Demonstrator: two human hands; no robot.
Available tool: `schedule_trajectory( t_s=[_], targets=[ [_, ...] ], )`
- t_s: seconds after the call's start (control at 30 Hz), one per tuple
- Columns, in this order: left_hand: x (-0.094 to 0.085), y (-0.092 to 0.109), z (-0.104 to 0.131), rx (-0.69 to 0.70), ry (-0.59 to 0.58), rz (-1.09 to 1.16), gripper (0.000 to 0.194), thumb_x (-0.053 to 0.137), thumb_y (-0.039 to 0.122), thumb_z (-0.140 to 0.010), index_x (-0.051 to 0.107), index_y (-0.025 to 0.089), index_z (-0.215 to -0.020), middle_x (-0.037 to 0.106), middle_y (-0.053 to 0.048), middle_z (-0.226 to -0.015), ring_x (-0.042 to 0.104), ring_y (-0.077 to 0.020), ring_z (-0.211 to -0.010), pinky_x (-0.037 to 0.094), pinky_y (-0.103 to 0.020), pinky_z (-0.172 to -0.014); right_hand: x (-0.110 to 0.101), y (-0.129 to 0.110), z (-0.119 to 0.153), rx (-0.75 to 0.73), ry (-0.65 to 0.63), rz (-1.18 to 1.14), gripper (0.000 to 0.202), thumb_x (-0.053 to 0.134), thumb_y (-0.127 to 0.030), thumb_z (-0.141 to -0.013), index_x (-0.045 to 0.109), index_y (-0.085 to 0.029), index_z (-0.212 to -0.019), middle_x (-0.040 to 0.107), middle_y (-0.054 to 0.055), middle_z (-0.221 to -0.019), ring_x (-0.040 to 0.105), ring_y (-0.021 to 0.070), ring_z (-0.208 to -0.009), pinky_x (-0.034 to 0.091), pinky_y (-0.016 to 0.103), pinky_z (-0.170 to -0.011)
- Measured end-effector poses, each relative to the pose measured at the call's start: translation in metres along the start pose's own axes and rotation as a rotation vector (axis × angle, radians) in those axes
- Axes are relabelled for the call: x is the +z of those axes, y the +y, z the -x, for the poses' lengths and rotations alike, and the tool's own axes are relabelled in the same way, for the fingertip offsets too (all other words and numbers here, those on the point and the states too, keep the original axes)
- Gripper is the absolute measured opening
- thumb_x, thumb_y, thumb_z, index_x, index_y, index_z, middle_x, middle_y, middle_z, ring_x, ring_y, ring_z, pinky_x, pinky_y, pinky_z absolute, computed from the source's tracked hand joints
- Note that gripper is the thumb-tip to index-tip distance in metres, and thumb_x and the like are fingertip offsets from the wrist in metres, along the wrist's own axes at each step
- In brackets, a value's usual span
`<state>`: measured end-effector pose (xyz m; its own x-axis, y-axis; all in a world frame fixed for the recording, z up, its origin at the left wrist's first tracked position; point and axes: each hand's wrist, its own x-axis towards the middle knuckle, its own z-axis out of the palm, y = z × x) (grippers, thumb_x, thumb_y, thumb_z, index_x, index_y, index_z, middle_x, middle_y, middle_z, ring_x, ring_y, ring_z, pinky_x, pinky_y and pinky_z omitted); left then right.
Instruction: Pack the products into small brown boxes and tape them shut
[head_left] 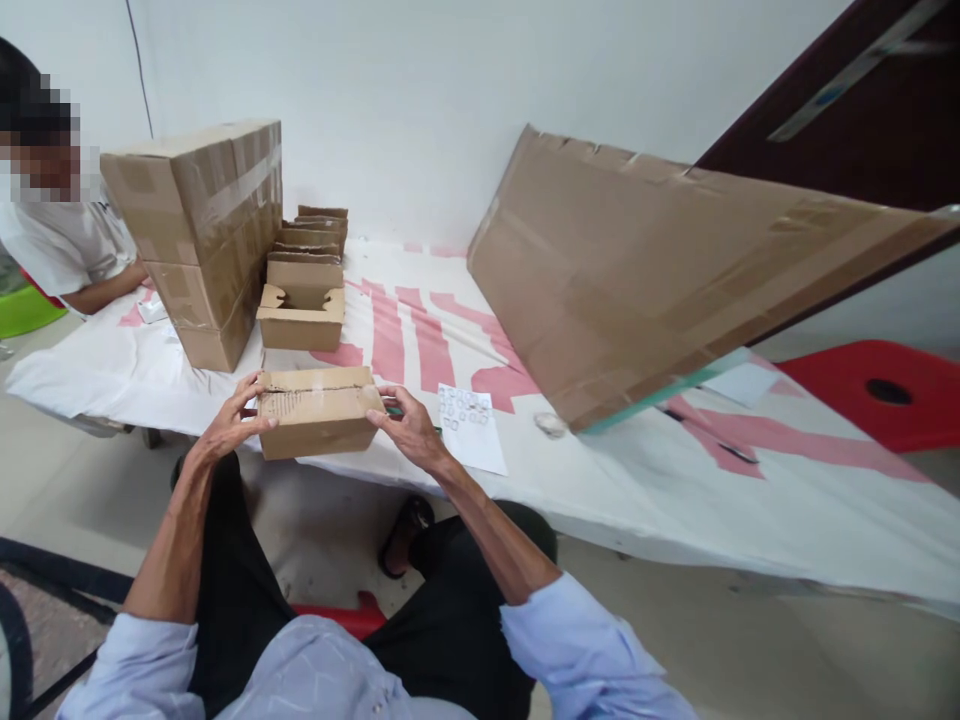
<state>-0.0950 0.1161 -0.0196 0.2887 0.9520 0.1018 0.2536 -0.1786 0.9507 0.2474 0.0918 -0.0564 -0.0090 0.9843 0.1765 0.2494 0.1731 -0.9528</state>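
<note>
A small brown cardboard box [319,437] is at the table's front edge, its top flaps meeting in a seam with a strip of clear tape over part of it. My left hand [234,418] grips the box's left end, thumb on the front and fingers toward the back. At the right end, my right hand [409,425] holds it the same way, fingers around the corner. Just behind it stands an open cardboard box [301,335] with side flaps up. To the right of my right hand lies a white paper sheet [480,450] with small drawn shapes.
Stacked taped cartons [217,215] rise at the left, with more open boxes [319,230] behind. A large cardboard panel [645,270] leans at the right. A pen [739,453] lies on the white-and-pink table cover [637,500]. Beyond the cartons sits another person [67,245]; a red stool [862,385] is at right.
</note>
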Motion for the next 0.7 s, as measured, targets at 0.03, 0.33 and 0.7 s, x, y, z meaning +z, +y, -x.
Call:
schedule_trajectory(
  t_s=[0.03, 0.33, 0.7],
  targets=[
    [0.001, 0.001, -0.001, -0.002, -0.004, -0.01, 0.066, 0.091, 0.058, -0.066, 0.074, 0.023, -0.119, 0.033, -0.015, -0.173, 0.045, -0.0413, -0.154, 0.055, -0.052, -0.112, 0.0, 0.0, 0.0, 0.003, -0.002, -0.003, 0.05, 0.077, -0.055, -0.079, 0.063, -0.024, -0.116, 0.074, 0.012, -0.125, 0.071, 0.0278, -0.112, 0.058, 0.045, -0.094],
    [0.007, 0.011, -0.001, 0.045, -0.011, -0.105, 0.056, 0.086, 0.054, -0.072, 0.074, 0.026, -0.119, 0.049, -0.011, -0.152, 0.051, -0.0352, -0.145, 0.054, -0.047, -0.113, -0.002, -0.006, 0.004, -0.029, 0.017, 0.04, 0.046, 0.077, -0.051, -0.079, 0.062, -0.025, -0.113, 0.074, 0.009, -0.118, 0.07, 0.0263, -0.11, 0.058, 0.041, -0.088],
    [0.006, 0.018, 0.001, 0.061, -0.059, -0.147, 0.061, 0.083, 0.051, -0.075, 0.07, 0.029, -0.13, 0.051, -0.01, -0.152, 0.049, -0.0362, -0.147, 0.054, -0.047, -0.111, 0.0, -0.025, 0.003, -0.407, 0.075, 0.439, 0.043, 0.072, -0.033, -0.09, 0.066, -0.026, -0.132, 0.064, 0.013, -0.139, 0.058, 0.0331, -0.135, 0.05, 0.056, -0.117]
  ],
)
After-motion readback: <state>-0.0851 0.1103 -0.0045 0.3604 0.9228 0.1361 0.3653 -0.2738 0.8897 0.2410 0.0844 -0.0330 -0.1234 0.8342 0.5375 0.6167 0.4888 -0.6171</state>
